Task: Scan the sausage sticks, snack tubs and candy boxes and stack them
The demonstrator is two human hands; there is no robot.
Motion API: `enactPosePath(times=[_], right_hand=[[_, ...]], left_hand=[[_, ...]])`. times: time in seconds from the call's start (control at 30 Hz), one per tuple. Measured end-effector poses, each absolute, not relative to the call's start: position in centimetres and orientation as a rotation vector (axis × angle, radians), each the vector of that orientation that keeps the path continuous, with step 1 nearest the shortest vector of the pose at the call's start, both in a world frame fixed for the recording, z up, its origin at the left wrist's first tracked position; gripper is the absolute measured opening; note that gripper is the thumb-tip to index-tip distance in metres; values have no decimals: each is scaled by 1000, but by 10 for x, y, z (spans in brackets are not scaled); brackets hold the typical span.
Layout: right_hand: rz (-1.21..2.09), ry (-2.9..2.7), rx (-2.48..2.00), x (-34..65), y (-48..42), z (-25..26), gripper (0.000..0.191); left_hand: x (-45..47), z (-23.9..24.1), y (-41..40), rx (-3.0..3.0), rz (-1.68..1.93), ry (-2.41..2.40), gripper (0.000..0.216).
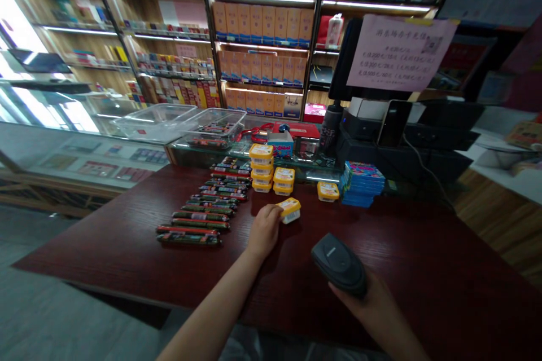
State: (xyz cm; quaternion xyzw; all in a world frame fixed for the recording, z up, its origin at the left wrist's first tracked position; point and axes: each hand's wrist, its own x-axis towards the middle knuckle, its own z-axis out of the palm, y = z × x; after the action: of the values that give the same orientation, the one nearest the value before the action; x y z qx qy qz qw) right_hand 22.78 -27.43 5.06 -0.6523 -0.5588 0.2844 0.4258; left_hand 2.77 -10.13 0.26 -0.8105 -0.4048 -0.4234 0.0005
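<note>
My left hand [266,228] is closed on a small plastic tub with a yellow lid [290,210], its barcode side turned toward me. In my right hand [367,295] is a dark grey barcode scanner [339,264], its head pointing forward and left over the counter. Behind the held tub stand a tall stack of matching yellow tubs [261,168] and a shorter stack [283,181]. One more yellow tub [328,192] sits apart to the right, beside a pile of flat blue packets [362,183].
Slim stick packages [199,216] lie in a long row on the dark red wooden counter [127,220]. Clear plastic bins [214,127] stand on a glass ledge behind. At the right are a monitor with a pink sign [398,53] and a phone [393,123]. Lit shelves [262,25] hold boxes.
</note>
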Motion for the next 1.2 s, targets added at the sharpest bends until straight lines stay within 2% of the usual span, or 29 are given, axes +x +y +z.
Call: enactPosePath(times=[0.13, 0.33, 0.57, 0.7, 0.97, 1.2], right_hand=[[654, -1488, -1720, 233, -276, 49, 39], [128, -1728, -2006, 258, -278, 34, 32], [-313, -1874, -1891, 287, -272, -11, 35], [-336, -1843, -1873, 290, -272, -26, 41], [-253, -1808, -1884, 289, -268, -27, 40], [-274, -1819, -1896, 291, -268, -24, 38]], left_hand=[[26, 3, -102, -2562, -1332, -1247, 19], [24, 4, -102, -2599, -1357, -1294, 18], [24, 8, -102, -2683, -1398, -1134, 20], [33, 17, -98, -2742, -1361, -1026, 19], [98, 56, -58, -2844, -1374, -972, 19], [158, 63, -13, -2912, -1121, -932, 18]])
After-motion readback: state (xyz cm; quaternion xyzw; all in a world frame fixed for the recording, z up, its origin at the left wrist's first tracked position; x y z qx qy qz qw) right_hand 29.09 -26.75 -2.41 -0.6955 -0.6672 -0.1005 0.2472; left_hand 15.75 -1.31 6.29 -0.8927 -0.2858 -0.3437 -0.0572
